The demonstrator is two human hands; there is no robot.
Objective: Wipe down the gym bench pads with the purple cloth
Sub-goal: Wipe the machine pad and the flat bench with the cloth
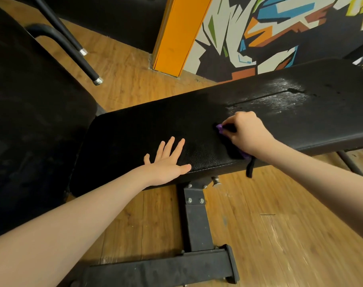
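**Wiping the bench pad, mid-stroke**

Working across the long black bench pad, we are partway through the wipe, as we judge it: the stretch toward the right end shows a pale, streaky sheen around a slit in the cover, while the nearer part looks matte. A second dark pad sits to our left, just beside this one, and we read it as still to do. Below, the bench's steel leg and foot stand on the wooden floor.

Our left hand lies flat on the pad's near edge, fingers straight and spread, holding nothing, bracing us. Our right hand is curled tight around the purple cloth, which is bunched under the palm and pressed onto the pad; only small purple bits peek out at the fingers and by the wrist. A dark strap hangs over the pad's edge beneath that wrist.

Next, we think, the cloth should sweep on with steady pressure across the remaining surface.
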